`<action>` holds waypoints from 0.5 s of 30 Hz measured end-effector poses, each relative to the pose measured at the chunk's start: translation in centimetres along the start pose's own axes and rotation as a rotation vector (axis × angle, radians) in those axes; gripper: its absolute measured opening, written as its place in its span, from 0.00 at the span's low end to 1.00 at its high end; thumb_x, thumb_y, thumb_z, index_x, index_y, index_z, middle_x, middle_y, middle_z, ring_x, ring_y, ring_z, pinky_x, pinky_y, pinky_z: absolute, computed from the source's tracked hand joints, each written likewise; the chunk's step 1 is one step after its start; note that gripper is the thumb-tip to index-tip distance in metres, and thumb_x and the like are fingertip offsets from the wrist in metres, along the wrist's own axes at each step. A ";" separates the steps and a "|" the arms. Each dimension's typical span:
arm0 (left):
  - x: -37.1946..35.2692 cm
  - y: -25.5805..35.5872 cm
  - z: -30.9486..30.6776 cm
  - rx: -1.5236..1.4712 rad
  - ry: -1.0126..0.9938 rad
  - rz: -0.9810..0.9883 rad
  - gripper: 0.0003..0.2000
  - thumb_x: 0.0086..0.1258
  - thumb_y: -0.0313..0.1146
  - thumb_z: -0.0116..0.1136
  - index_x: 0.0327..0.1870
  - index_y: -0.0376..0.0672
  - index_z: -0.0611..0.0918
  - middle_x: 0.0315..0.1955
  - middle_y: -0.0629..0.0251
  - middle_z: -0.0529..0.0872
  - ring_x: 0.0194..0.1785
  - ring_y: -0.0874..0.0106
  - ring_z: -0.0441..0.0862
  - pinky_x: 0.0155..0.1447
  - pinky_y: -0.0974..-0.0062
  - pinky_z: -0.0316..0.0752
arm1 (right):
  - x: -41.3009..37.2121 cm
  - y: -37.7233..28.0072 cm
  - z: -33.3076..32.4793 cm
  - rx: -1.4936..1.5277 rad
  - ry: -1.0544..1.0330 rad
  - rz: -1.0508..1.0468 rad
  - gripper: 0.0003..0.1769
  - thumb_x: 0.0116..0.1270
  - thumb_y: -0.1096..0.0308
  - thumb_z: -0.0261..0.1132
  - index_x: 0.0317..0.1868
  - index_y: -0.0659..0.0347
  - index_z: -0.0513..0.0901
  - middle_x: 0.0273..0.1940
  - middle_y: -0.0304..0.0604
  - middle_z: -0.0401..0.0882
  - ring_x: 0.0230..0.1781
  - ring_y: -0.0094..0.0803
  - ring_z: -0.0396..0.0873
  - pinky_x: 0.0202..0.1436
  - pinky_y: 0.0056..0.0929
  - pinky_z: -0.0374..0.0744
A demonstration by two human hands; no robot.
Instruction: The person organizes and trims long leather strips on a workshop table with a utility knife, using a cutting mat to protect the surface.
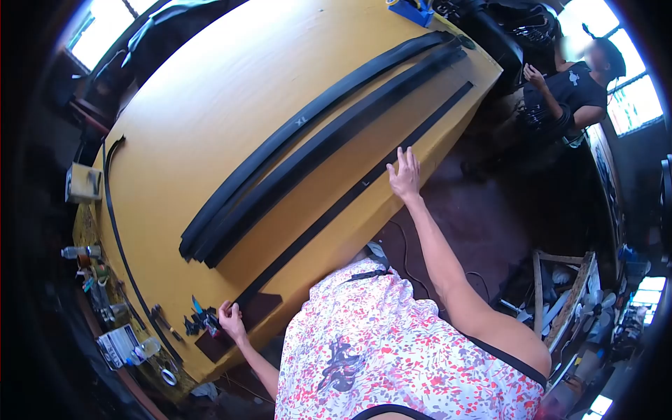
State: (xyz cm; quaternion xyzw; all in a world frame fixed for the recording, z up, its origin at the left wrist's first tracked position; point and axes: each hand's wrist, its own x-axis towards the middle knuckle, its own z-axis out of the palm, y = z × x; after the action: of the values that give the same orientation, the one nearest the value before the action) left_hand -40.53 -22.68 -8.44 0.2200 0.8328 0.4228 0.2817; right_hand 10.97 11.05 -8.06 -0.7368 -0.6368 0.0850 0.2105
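A long, narrow black strip with a small pale "L" mark lies straight along the near side of the yellow table. My left hand is at the strip's lower left end, its fingertips closed on that end. Farther up the strip, my right hand reaches over the table edge with its fingers spread, the fingertips touching or just beside the strip. Behind the strip lie stacks of wider, curved black strips, one marked "XL". Small dark tools and clips sit just left of my left hand.
Along the left table edge are a thin black strip, a hammer, a bottle and a tape roll. A blue tool stands at the far end. Another person stands at upper right. A wooden frame is at right.
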 end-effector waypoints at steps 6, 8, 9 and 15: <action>0.1 -0.2 0.6 -0.008 0.123 -0.107 0.12 0.66 0.27 0.62 0.50 0.37 0.78 0.30 0.70 0.78 0.26 0.82 0.74 0.29 0.85 0.69 | 3.3 2.8 0.7 -0.105 -0.145 0.027 0.43 0.68 0.41 0.54 0.75 0.57 0.54 0.75 0.60 0.44 0.76 0.56 0.44 0.76 0.57 0.39; 0.1 0.0 1.4 -0.009 0.174 -0.120 0.12 0.67 0.26 0.61 0.50 0.37 0.78 0.31 0.70 0.79 0.26 0.82 0.75 0.28 0.85 0.69 | 3.9 2.5 1.4 -0.061 -0.115 -0.030 0.43 0.68 0.41 0.54 0.75 0.55 0.54 0.76 0.59 0.43 0.76 0.57 0.44 0.74 0.63 0.37; 0.2 0.1 1.8 -0.016 0.225 -0.140 0.11 0.67 0.26 0.60 0.50 0.37 0.78 0.32 0.69 0.79 0.26 0.82 0.75 0.28 0.86 0.69 | 4.2 2.4 1.7 -0.055 -0.115 -0.023 0.43 0.68 0.41 0.54 0.75 0.55 0.54 0.76 0.59 0.43 0.76 0.57 0.44 0.74 0.63 0.37; 1.6 1.0 3.6 -0.174 0.303 -0.264 0.10 0.70 0.27 0.57 0.50 0.38 0.77 0.36 0.65 0.81 0.28 0.78 0.78 0.32 0.82 0.77 | 6.7 1.5 1.8 -0.117 -0.124 -0.031 0.41 0.68 0.42 0.54 0.74 0.57 0.56 0.76 0.57 0.43 0.76 0.56 0.45 0.71 0.70 0.35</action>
State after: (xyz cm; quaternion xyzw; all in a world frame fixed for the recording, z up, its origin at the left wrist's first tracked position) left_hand -39.23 -19.07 -9.84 0.0180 0.8477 0.4805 0.2242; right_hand 12.81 17.80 -9.33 -0.7314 -0.6637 0.0899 0.1283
